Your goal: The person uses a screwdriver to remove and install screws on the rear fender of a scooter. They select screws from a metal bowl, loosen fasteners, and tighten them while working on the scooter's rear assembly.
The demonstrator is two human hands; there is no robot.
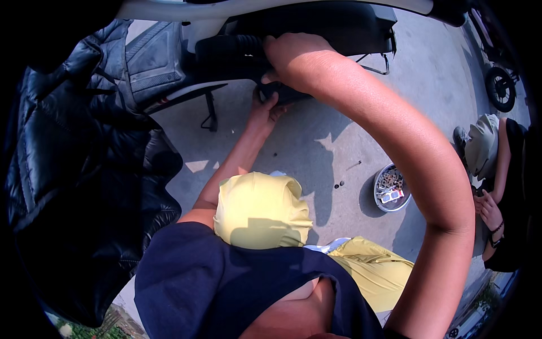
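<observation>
A scooter (186, 65), with a black body and white trim, spans the upper part of the view. My right arm arches over from the lower right, and my right hand (299, 59) is curled in beside the black ribbed shock-absorber-like part (234, 45); what its fingers hold is hidden. Just below it, my left hand (266, 112) reaches up from underneath. Its thumb and fingers close on a dark part (291, 95) low on the scooter, whose exact kind is lost in shadow.
A black quilted cover (84, 186) hangs at the left. On the concrete stands a round tub (389, 189) of small hardware, with small dark pieces (339, 185) and a thin bolt-like piece (354, 164) nearby. Another person (502, 186) crouches at the right, below a two-wheeler (501, 89).
</observation>
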